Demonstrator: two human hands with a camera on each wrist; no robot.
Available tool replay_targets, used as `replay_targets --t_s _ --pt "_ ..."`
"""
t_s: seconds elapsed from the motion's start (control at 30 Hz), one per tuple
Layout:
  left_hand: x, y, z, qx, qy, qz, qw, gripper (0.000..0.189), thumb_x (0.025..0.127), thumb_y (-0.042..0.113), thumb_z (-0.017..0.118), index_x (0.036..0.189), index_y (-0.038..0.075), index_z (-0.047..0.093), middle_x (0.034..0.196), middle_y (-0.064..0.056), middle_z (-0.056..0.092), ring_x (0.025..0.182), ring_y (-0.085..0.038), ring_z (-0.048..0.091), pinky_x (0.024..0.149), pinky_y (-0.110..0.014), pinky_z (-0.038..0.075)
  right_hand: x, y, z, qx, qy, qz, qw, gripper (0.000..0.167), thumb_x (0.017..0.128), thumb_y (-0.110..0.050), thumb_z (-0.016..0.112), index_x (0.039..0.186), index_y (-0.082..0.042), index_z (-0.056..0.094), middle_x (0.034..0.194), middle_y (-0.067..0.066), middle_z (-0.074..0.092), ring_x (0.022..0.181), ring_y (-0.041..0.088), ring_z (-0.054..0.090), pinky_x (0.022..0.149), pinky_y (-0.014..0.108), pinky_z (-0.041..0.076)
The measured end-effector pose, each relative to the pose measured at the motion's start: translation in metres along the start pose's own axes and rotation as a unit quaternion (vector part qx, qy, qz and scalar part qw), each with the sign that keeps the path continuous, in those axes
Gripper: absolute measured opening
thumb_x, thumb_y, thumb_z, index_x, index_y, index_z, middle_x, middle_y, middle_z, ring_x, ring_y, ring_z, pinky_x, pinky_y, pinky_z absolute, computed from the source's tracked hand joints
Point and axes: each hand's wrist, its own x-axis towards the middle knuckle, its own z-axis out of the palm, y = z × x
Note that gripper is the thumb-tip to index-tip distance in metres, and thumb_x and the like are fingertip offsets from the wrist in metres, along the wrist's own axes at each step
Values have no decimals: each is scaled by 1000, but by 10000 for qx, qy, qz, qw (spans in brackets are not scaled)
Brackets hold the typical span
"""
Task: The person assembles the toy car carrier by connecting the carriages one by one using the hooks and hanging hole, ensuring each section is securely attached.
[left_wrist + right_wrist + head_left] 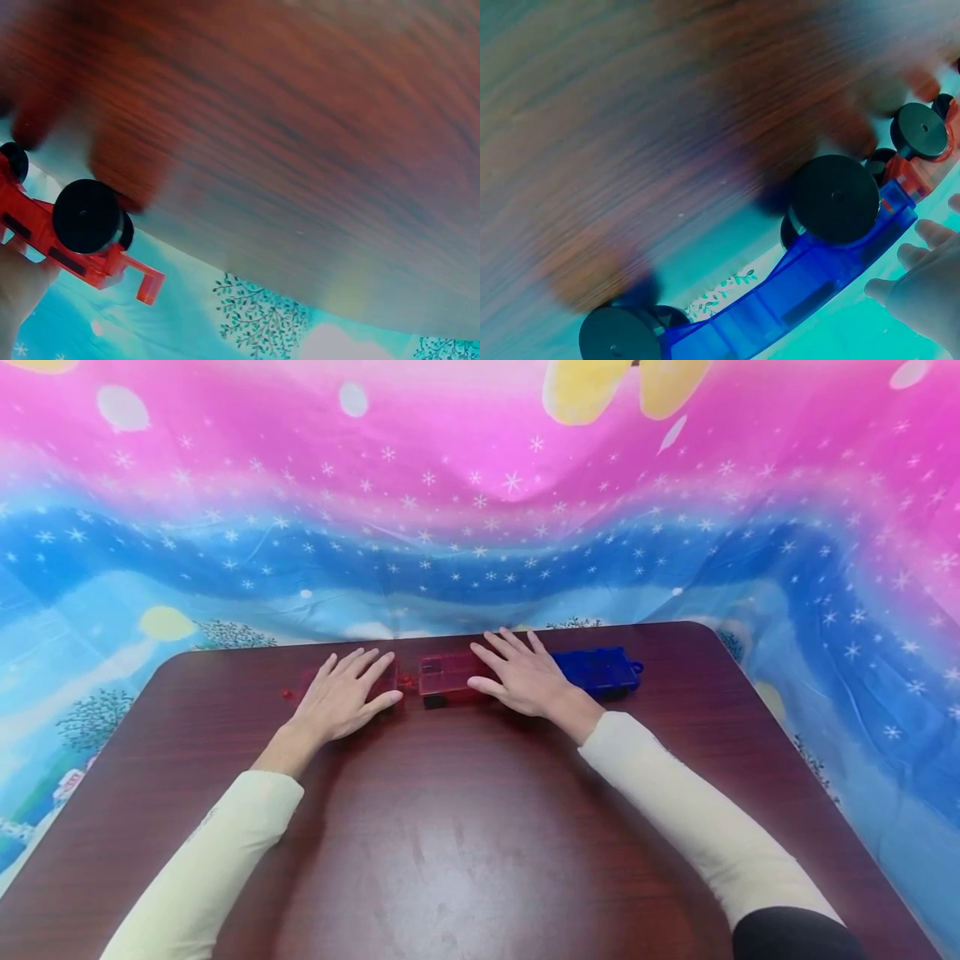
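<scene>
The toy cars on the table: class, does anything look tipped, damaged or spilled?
Nothing stands out. The left red car, middle red car and blue car stand wheels-down in a rough row on the table; no damage shows, though the left hand and right hand hide parts.

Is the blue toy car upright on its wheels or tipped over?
Upright: the blue car has its black wheels against the tabletop in the right wrist view.
</scene>
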Motion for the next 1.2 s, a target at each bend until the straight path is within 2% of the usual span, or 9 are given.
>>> replay_targets --t_s 0.43,0.67,0.93,1.2 --pt "8 18 -2 63 28 8 10000 77 101 67 41 161 19 33 161 -16 33 150 -37 25 119 -61 14 -13 17 -6 76 107 63 9999 77 101 -71 26 164 -26 23 169 5 17 156 29 6 122 56 -2" --pt "10 26 -1 35 40 22 10000 77 100 66 43 160 19 35 160 -15 35 150 -37 26 119 -62 16 -21 26 -7 112 141 142 9997 80 100 -72 25 164 -24 21 169 6 18 156 28 6 122 58 2" --pt "12 35 -1 23 11 58 10000 78 100 68 42 161 21 33 161 -15 35 150 -36 25 120 -61 15 -30 34 -8 292 190 233 9991 80 101 -72 26 164 -24 21 169 4 15 156 26 2 122 56 -3" --pt "14 41 -2 -11 -27 37 10000 76 100 65 45 161 21 33 161 -15 35 151 -36 24 120 -59 14 -42 43 -8 331 230 388 9984 78 102 -70 27 164 -23 22 169 5 17 156 27 5 122 58 1"
